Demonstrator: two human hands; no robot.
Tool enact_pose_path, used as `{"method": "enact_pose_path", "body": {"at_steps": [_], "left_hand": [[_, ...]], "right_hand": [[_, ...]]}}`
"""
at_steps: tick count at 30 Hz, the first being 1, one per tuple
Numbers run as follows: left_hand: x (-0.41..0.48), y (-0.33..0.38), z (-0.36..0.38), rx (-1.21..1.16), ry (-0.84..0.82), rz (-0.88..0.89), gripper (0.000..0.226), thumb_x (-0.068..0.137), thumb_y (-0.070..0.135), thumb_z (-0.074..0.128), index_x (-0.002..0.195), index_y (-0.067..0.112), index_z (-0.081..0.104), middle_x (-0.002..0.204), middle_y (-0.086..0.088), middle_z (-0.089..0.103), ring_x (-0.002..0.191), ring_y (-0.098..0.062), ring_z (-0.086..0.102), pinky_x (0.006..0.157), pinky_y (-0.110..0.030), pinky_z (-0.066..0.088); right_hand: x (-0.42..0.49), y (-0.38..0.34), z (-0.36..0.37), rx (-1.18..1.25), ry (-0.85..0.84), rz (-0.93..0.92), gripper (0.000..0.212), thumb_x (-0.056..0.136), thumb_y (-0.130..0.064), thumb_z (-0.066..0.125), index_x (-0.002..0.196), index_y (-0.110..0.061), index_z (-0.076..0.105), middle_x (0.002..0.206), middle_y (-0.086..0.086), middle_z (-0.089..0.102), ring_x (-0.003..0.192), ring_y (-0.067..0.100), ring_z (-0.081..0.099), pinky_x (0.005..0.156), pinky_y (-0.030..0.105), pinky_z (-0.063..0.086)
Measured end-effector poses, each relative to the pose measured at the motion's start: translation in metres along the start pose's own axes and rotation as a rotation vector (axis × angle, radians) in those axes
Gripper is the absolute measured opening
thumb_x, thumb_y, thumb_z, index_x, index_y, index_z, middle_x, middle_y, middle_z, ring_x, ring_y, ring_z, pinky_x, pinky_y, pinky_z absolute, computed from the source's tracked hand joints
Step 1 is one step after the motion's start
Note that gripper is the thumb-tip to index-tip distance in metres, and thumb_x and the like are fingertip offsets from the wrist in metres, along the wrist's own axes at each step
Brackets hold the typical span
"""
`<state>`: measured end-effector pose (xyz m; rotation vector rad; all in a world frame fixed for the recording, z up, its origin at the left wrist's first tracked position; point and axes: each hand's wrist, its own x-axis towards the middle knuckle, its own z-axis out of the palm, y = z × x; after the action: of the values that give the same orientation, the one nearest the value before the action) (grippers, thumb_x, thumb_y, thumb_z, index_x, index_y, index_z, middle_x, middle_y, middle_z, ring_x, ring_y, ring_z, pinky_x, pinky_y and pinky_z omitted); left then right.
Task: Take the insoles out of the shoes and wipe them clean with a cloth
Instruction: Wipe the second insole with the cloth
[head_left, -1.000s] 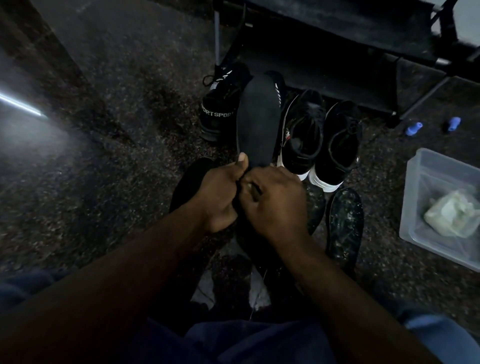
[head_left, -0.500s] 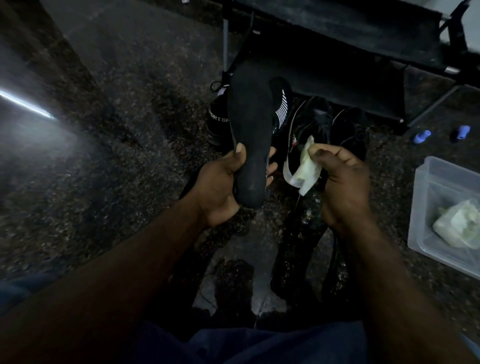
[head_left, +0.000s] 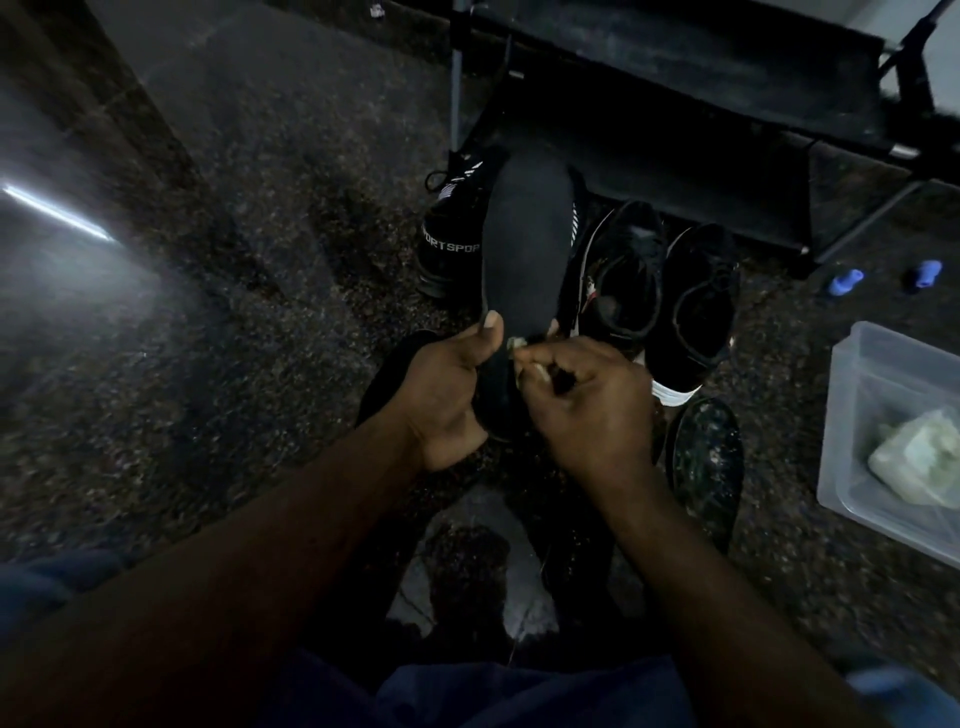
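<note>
A black insole (head_left: 524, 249) stands upright in front of me, gripped at its heel end by my left hand (head_left: 441, 395). My right hand (head_left: 587, 410) presses a pale cloth (head_left: 519, 345) against the insole's lower part; most of the cloth is hidden under the fingers. Behind the insole stand a black shoe with white lettering (head_left: 447, 234) and two black shoes with white soles (head_left: 623, 275) (head_left: 696, 306). Other dark insoles lie on the floor, one left of my hands (head_left: 389, 374) and one at the right (head_left: 706, 467).
A clear plastic tub (head_left: 852, 415) holding a pale cloth (head_left: 919, 467) sits on the floor at the right. Two small blue objects (head_left: 844, 280) lie beyond it. A black shoe rack (head_left: 675, 78) stands at the back. The floor is dark speckled stone.
My right hand, which was held apart with the cloth half a second ago, has moved left onto the insole's lower part. The insole sits slightly lower in view.
</note>
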<state>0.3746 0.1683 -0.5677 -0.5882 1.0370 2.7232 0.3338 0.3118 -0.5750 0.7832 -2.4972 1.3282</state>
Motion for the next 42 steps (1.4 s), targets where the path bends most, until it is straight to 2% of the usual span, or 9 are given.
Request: {"method": "enact_pose_path", "body": {"at_steps": [4,9,14,18,22,26,32,38,42], "left_hand": [[0.004,0.005,-0.008,-0.012,0.038,0.033,0.056,0.108,0.035,0.041,0.152,0.002,0.044,0.152,-0.017,0.053,0.137,-0.030,0.054,0.109,-0.041,0.050],[0.004,0.001,-0.013,0.056,0.070,0.056,0.043,0.112,0.024,0.039,0.150,0.007,0.049,0.146,-0.018,0.059,0.132,-0.036,0.059,0.105,-0.046,0.053],[0.007,0.000,-0.017,0.181,0.071,0.143,0.043,0.108,0.008,0.043,0.151,0.012,0.049,0.143,-0.014,0.062,0.130,-0.032,0.061,0.109,-0.044,0.050],[0.005,-0.001,-0.015,0.260,0.116,0.093,0.038,0.105,0.005,0.048,0.141,0.006,0.058,0.133,-0.016,0.068,0.113,-0.029,0.067,0.091,-0.038,0.056],[0.003,-0.007,-0.015,0.217,0.089,0.036,0.038,0.107,0.019,0.052,0.140,0.001,0.058,0.134,-0.021,0.067,0.120,-0.038,0.065,0.104,-0.053,0.053],[0.004,-0.012,-0.015,0.357,-0.049,0.095,0.040,0.107,0.006,0.047,0.147,0.006,0.052,0.134,-0.030,0.063,0.112,-0.045,0.065,0.101,-0.056,0.054],[0.006,-0.014,-0.011,0.418,-0.139,0.120,0.070,0.094,-0.015,0.047,0.156,0.017,0.040,0.143,-0.015,0.062,0.125,-0.037,0.063,0.096,-0.051,0.058],[0.007,-0.012,-0.012,0.429,-0.172,0.133,0.075,0.090,-0.020,0.044,0.158,0.013,0.038,0.150,-0.011,0.057,0.138,-0.027,0.055,0.109,-0.039,0.049],[0.007,-0.009,-0.013,0.332,-0.122,0.168,0.080,0.081,-0.022,0.041,0.154,0.012,0.043,0.147,-0.013,0.059,0.135,-0.026,0.057,0.108,-0.033,0.050]], "right_hand": [[-0.008,-0.012,0.004,0.117,-0.202,0.057,0.016,0.081,-0.013,0.077,0.088,-0.026,0.083,0.087,-0.015,0.078,0.079,-0.002,0.071,0.077,0.032,0.059],[0.002,-0.001,-0.015,0.222,-0.560,0.092,0.013,0.084,-0.011,0.082,0.088,-0.022,0.083,0.085,-0.011,0.078,0.080,0.001,0.072,0.080,0.026,0.057],[0.019,0.005,-0.030,0.517,-0.193,0.351,0.018,0.088,0.002,0.076,0.092,-0.015,0.078,0.078,0.003,0.074,0.074,0.009,0.066,0.073,0.023,0.054],[0.019,0.013,-0.025,0.391,-0.060,0.385,0.015,0.090,-0.007,0.077,0.101,-0.018,0.079,0.076,-0.011,0.073,0.076,0.005,0.069,0.076,0.025,0.057],[0.021,0.011,-0.023,0.258,0.039,0.315,0.016,0.090,-0.014,0.079,0.105,-0.020,0.081,0.092,-0.013,0.077,0.087,0.005,0.073,0.084,0.034,0.061],[0.025,0.013,-0.026,0.169,0.137,0.248,0.019,0.092,-0.019,0.075,0.110,-0.021,0.080,0.103,-0.014,0.076,0.096,0.004,0.072,0.087,0.036,0.061],[0.026,0.018,-0.029,-0.018,0.116,0.177,0.024,0.090,-0.015,0.075,0.113,-0.022,0.080,0.105,-0.008,0.075,0.094,0.004,0.070,0.086,0.021,0.056],[0.014,0.009,-0.011,-0.082,0.053,0.133,0.025,0.087,-0.018,0.070,0.109,-0.020,0.081,0.100,-0.001,0.077,0.091,0.014,0.071,0.085,0.034,0.058],[0.002,-0.005,-0.002,-0.103,-0.167,-0.032,0.024,0.086,-0.026,0.063,0.099,-0.023,0.083,0.092,-0.002,0.077,0.083,0.018,0.071,0.074,0.035,0.058]]}}
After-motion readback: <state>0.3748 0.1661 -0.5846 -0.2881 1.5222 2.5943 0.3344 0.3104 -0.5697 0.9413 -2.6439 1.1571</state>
